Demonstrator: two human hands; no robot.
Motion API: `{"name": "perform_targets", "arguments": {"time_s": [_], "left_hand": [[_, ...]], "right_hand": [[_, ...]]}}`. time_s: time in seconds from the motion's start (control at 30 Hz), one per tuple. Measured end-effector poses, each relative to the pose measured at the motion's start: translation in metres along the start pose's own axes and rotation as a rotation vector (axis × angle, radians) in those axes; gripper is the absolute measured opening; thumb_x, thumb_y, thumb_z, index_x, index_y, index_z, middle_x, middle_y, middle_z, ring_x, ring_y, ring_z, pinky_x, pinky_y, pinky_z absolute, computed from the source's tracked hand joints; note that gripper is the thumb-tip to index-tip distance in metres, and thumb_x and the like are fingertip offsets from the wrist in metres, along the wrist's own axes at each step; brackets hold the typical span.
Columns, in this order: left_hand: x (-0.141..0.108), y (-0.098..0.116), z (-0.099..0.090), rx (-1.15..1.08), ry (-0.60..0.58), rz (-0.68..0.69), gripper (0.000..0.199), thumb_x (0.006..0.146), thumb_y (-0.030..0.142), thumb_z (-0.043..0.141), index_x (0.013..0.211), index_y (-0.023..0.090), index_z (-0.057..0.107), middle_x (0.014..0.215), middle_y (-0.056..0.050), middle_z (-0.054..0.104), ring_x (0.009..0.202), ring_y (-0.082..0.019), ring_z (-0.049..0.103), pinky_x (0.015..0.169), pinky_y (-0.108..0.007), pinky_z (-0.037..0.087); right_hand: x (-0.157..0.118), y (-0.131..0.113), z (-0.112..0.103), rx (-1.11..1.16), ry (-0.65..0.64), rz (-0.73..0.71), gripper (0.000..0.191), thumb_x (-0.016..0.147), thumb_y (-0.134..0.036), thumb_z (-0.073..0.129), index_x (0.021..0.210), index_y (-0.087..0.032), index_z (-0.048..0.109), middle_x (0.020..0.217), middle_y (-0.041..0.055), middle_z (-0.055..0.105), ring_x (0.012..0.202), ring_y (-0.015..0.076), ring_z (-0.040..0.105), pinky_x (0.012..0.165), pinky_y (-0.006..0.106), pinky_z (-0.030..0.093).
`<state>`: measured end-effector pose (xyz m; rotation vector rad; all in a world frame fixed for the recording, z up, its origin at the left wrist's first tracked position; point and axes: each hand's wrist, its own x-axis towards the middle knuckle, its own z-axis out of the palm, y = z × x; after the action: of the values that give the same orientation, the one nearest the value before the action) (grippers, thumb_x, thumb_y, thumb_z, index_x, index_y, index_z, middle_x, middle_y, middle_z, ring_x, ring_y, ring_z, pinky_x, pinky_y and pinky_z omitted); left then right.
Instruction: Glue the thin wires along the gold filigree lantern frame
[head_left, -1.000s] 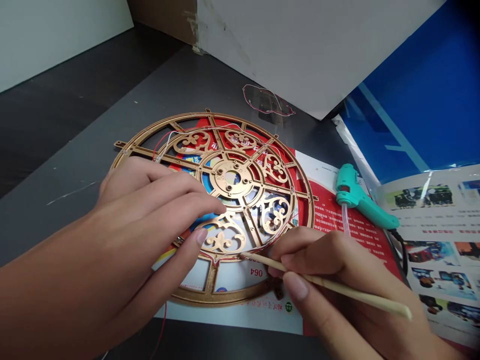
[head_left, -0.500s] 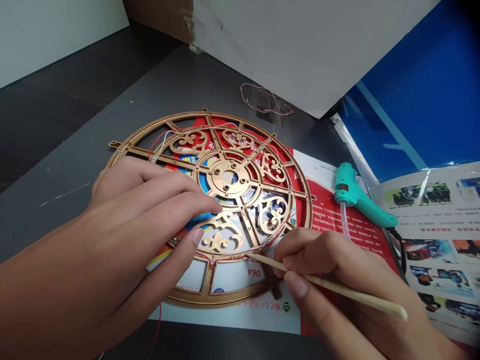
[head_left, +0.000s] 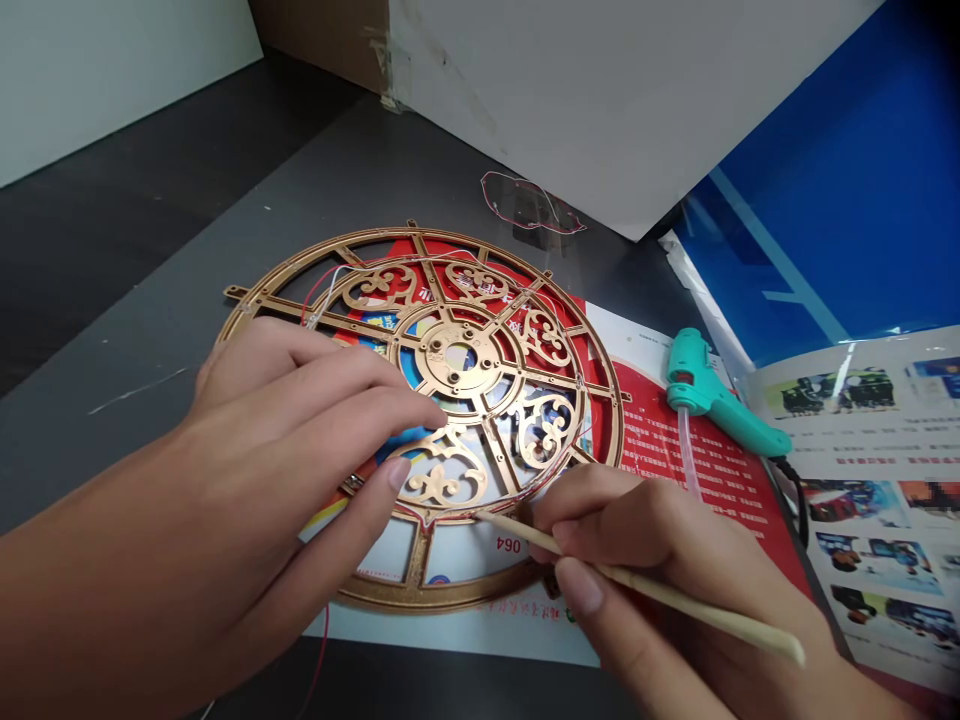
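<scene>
Pinching a wooden stick [head_left: 675, 597] in my right hand [head_left: 667, 530], I am resting its tip at an inner ring of the gold wheel frame [head_left: 469, 382], beside the red wire [head_left: 450, 518]; I am probably pressing that wire into place. My left hand [head_left: 292, 420] is lying over the frame's left side, fingers spread; whether it is gripping, I cannot tell. The frame is lying on the printed sheet [head_left: 649, 405], partly over the dark table [head_left: 180, 300]. The next move is calling for light pressure and a steady left hand. Beyond my right knuckles the glue gun [head_left: 709, 400] is taking up space; more room is showing past the frame's upper-left edge.
</scene>
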<state>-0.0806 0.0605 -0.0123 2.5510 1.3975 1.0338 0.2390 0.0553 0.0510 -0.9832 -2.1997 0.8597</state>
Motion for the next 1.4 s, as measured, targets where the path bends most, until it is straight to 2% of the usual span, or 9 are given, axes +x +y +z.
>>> {"name": "perform_targets", "arguments": {"time_s": [0.13,0.33,0.57,0.7,0.83,0.93,1.07,1.17,1.4], "left_hand": [[0.010,0.006,-0.002,0.002,-0.010,0.053,0.029,0.130,0.031,0.053,0.146,0.041,0.074,0.130,0.004,0.084,0.119,-0.026,0.079,0.125,-0.044,0.063],[0.011,0.006,-0.001,0.011,0.000,0.048,0.028,0.133,0.031,0.051,0.146,0.038,0.074,0.131,0.002,0.082,0.124,-0.027,0.075,0.121,-0.046,0.061],[0.009,0.007,-0.001,0.023,-0.011,0.038,0.029,0.131,0.029,0.050,0.145,0.040,0.073,0.127,0.003,0.083,0.117,-0.027,0.074,0.116,-0.047,0.059],[0.009,0.007,-0.002,0.019,-0.011,0.037,0.029,0.131,0.030,0.050,0.145,0.040,0.073,0.127,0.003,0.082,0.117,-0.027,0.072,0.114,-0.045,0.059],[0.010,0.005,-0.002,0.010,-0.001,0.037,0.029,0.130,0.031,0.052,0.145,0.041,0.075,0.126,0.001,0.084,0.117,-0.029,0.073,0.114,-0.049,0.061],[0.011,0.006,-0.002,0.024,-0.004,0.032,0.030,0.131,0.032,0.051,0.147,0.041,0.075,0.127,0.001,0.084,0.119,-0.029,0.072,0.114,-0.048,0.062],[0.010,0.007,-0.003,0.036,-0.014,0.057,0.028,0.133,0.032,0.048,0.145,0.038,0.072,0.128,0.002,0.083,0.119,-0.026,0.073,0.115,-0.045,0.059],[0.006,0.005,-0.002,0.040,-0.020,0.039,0.027,0.132,0.034,0.049,0.144,0.039,0.072,0.127,0.002,0.084,0.118,-0.028,0.073,0.115,-0.047,0.058],[-0.002,0.002,0.002,0.010,-0.002,0.007,0.028,0.129,0.036,0.057,0.148,0.041,0.076,0.128,0.001,0.083,0.120,-0.030,0.074,0.119,-0.050,0.063]], "right_hand": [[0.002,-0.004,0.002,-0.010,0.008,0.031,0.024,0.133,-0.031,0.073,0.109,-0.028,0.074,0.106,0.0036,0.090,0.094,0.0211,0.094,0.085,0.023,0.078],[0.005,0.002,0.004,0.008,-0.004,0.030,0.022,0.133,-0.029,0.074,0.111,-0.028,0.075,0.106,0.0030,0.092,0.091,0.0198,0.093,0.080,0.022,0.076],[0.001,-0.003,0.005,0.032,0.096,0.058,0.021,0.133,-0.031,0.074,0.113,-0.028,0.079,0.108,0.0040,0.091,0.085,0.0173,0.090,0.077,0.019,0.075],[0.026,-0.014,0.007,0.011,0.067,0.101,0.021,0.116,-0.048,0.097,0.112,-0.029,0.090,0.105,0.0109,0.088,0.091,0.0297,0.090,0.075,0.034,0.080],[0.052,-0.018,0.010,-0.002,0.037,0.101,0.033,0.109,-0.061,0.100,0.113,-0.030,0.091,0.107,0.0127,0.087,0.100,0.0335,0.089,0.079,0.036,0.080],[0.045,-0.017,0.010,-0.014,0.025,0.104,0.029,0.110,-0.058,0.099,0.111,-0.030,0.090,0.104,0.0116,0.086,0.098,0.0328,0.089,0.078,0.035,0.080],[0.016,-0.009,0.008,-0.040,0.022,0.093,0.015,0.121,-0.038,0.090,0.109,-0.029,0.088,0.102,0.0090,0.088,0.095,0.0287,0.091,0.078,0.029,0.079],[0.002,-0.004,0.007,-0.014,0.026,0.055,0.021,0.130,-0.028,0.076,0.110,-0.027,0.083,0.107,0.0063,0.092,0.094,0.0227,0.094,0.082,0.024,0.078],[0.004,-0.001,0.005,-0.019,0.020,0.025,0.021,0.134,-0.031,0.071,0.115,-0.027,0.080,0.108,0.0048,0.093,0.093,0.0210,0.095,0.080,0.023,0.077]]}}
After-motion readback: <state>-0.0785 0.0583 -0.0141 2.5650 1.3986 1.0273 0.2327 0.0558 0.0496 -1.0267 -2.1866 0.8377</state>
